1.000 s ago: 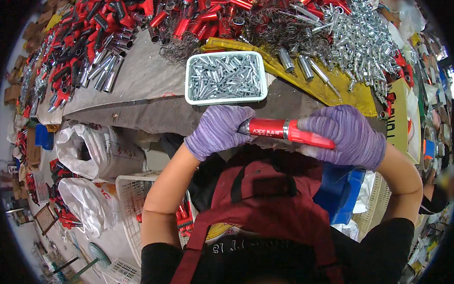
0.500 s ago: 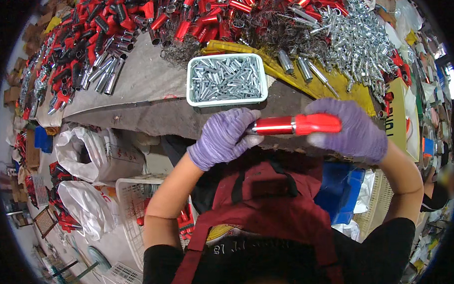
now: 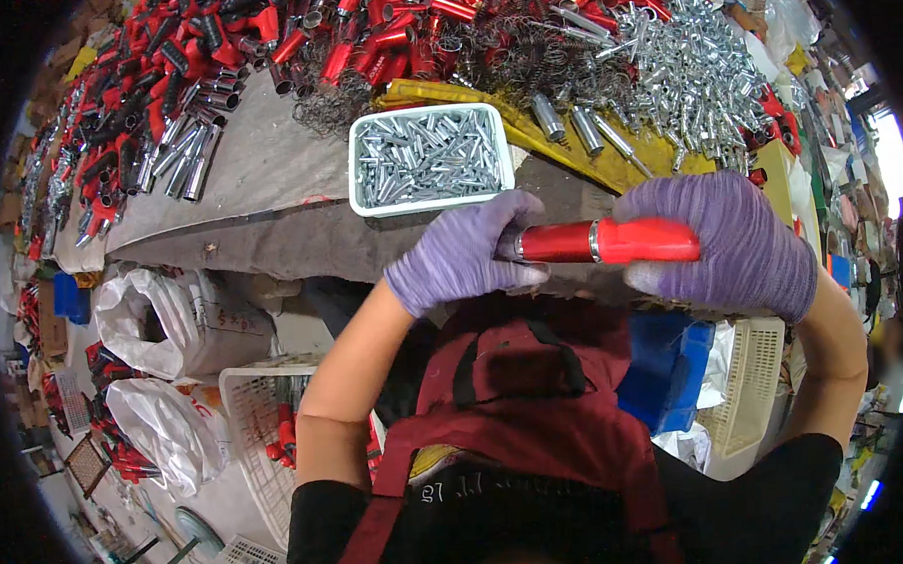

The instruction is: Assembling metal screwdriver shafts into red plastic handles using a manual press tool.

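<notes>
Level in front of me lies a red tool [image 3: 562, 243] with a shiny metallic barrel, a silver ring and a smooth red handle. My left hand [image 3: 470, 250], in a purple knit glove, is closed round the barrel's dark left end, thumb and fingers on either side. The handle end sits in my right hand [image 3: 719, 241], gloved alike, with the fingers wrapped behind it and the thumb below. Just beyond my hands stands a white tub [image 3: 353, 186] full of small silver metal pins [image 3: 427, 156].
Red and black handles [image 3: 170, 63] heap at the far left, red tubes [image 3: 388, 36] and wire springs [image 3: 533, 60] at the far middle, small silver parts [image 3: 698, 65] at the far right. White sacks [image 3: 160, 327], a white crate [image 3: 247, 408] and a blue bin [image 3: 664, 374] stand below the table edge.
The tool has shifted slightly to the right in view with both hands still on it. The tub and table have slid left in the picture. My right hand looks larger and closer.
</notes>
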Available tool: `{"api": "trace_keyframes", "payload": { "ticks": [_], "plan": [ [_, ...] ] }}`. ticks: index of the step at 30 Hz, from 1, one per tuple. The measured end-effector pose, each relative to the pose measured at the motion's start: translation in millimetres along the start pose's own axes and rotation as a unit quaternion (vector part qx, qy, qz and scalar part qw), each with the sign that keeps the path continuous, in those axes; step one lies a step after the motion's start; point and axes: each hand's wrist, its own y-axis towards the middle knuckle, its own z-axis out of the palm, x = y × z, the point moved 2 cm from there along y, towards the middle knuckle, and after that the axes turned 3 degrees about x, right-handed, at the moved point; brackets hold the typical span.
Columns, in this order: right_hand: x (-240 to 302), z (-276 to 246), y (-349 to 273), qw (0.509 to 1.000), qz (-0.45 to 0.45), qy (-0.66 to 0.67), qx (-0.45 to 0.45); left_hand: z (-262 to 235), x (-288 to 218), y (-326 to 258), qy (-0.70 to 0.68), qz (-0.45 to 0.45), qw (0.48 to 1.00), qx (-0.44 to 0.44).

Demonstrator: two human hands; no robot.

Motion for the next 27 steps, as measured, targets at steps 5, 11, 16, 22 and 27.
{"api": "trace_keyframes", "payload": {
  "ticks": [5, 11, 16, 22, 27],
  "plan": [
    [-2.3, -1.0, 5.1, 1.000, 0.012, 0.011, 0.020, 3.3, 4.7, 0.7, 0.167, -0.063, 0.983, 0.051],
    [-18.4, 6.8, 2.0, 0.997, 0.031, 0.065, -0.011, 17.5, -7.6, -9.2, 0.178, -0.020, 0.977, -0.112],
    [-18.9, 10.6, -2.7, 0.994, 0.055, 0.090, -0.023, 14.6, 1.5, -15.5, 0.106, 0.086, 0.985, -0.101],
    [-16.5, -3.0, -1.8, 0.998, 0.043, 0.039, -0.002, 29.5, -0.5, -7.3, 0.125, 0.104, 0.961, -0.223],
    [-10.4, -11.1, 0.6, 0.985, -0.102, -0.137, 0.029, 10.3, 7.3, -6.9, 0.017, 0.085, 0.992, -0.096]
  ]
}}
